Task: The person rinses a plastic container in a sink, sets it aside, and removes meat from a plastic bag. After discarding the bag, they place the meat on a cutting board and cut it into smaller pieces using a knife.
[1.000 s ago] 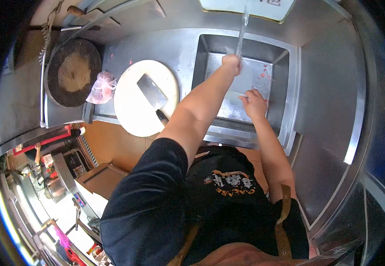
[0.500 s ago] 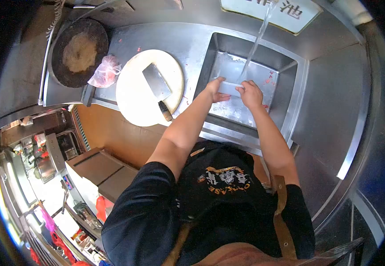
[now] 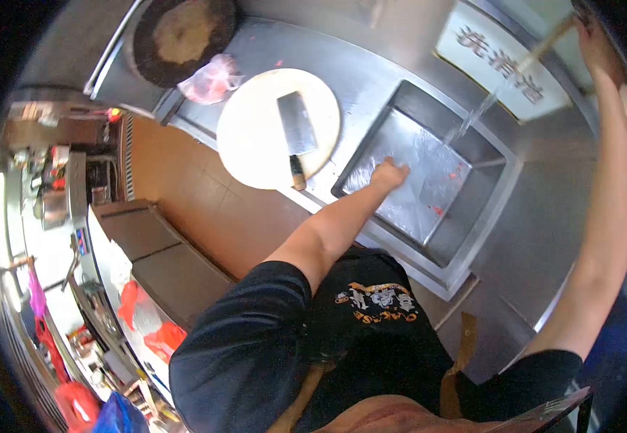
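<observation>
Here the left hand [image 3: 390,173] overhangs the sink [image 3: 475,202], right hand [image 3: 602,47] beside falling water [image 3: 483,109].

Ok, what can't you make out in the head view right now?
- Left hand: head view; blur and glare hide whether it holds anything.
- Right hand: head view; the dark lens border and blur obscure its grip.
- Pan: head view; its far rim is cut off by the top edge.
- Plastic bag: head view; creased plastic hides its contents.
- Red bits: head view; too small to identify.
</observation>
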Available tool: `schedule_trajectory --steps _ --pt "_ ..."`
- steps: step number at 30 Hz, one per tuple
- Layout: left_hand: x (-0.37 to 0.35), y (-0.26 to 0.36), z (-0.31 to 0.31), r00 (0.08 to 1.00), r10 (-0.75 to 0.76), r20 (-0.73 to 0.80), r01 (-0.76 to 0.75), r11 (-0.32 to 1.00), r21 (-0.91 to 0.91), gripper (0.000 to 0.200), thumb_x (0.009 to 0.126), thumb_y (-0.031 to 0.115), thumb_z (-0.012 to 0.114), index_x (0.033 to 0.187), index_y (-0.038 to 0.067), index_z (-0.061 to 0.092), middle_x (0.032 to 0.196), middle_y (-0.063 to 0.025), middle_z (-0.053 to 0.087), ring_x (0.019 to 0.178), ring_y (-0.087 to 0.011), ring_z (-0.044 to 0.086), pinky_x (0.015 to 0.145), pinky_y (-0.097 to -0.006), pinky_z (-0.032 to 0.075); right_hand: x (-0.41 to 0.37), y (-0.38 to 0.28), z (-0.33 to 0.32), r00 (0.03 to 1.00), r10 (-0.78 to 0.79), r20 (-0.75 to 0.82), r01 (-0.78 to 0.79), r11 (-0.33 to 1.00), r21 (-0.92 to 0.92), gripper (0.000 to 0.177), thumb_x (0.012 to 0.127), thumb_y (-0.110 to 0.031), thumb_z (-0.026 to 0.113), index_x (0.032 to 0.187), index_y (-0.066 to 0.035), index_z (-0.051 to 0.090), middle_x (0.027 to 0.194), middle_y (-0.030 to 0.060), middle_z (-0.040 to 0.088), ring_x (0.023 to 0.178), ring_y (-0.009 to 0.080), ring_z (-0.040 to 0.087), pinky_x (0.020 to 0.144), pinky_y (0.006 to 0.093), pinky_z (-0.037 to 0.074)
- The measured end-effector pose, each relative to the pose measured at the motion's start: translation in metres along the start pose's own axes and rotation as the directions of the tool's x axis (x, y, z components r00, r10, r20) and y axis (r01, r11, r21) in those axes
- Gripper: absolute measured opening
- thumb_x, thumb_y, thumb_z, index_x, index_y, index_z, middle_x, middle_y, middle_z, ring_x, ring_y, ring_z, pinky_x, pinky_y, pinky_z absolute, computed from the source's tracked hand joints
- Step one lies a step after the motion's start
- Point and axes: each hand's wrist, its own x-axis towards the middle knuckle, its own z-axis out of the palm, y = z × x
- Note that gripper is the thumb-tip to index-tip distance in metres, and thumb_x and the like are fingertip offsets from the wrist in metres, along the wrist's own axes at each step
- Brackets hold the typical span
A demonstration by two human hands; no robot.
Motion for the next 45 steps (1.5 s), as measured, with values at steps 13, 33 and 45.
schedule_trajectory --steps 13,33,45 --pt "-0.102 0.009 -0.153 0.397 0.871 0.290 -0.734 0.112 0.670 0.059 0.071 0.046 0.086 0.119 0.020 0.065 0.112 -0.0058 0.055 0.114 -0.0250 0.054 0.095 -0.0423 0.041 0.077 0.057 0.093 0.941 0.328 -0.085 -0.223 0.788 0.573 0.048 0.100 -0.037 0.062 0.129 0.001 0.064 0.104 0.0157 0.073 0.092 0.0290 0.073 0.082 0.0369 0.056" --pt "0.181 -0.147 -0.467 0.684 -0.009 -0.730 -0.544 0.660 -0.518 0.042 0.088 0.038 0.079 0.113 0.005 0.072 0.083 -0.0181 0.074 0.081 -0.0340 0.071 0.082 -0.0470 0.056 -0.402 -0.141 0.210 0.822 0.123 0.556 -0.491 0.646 0.584 0.026 0.106 -0.027 0.065 0.112 -0.001 0.068 0.099 0.0046 0.070 0.084 0.0129 0.063 0.078 0.0297 0.053" --pt "0.221 -0.272 -0.597 0.463 0.509 -0.726 -0.285 0.861 0.422 0.046 0.085 0.037 0.075 0.121 0.009 0.070 0.108 -0.0189 0.073 0.104 -0.0355 0.069 0.097 -0.0497 0.052 -0.519 -0.351 0.204 0.816 0.008 0.578 -0.162 0.963 0.216 0.045 0.084 -0.019 0.083 0.121 -0.003 0.062 0.117 0.0203 0.064 0.111 0.0414 0.061 0.098 0.0478 0.049"
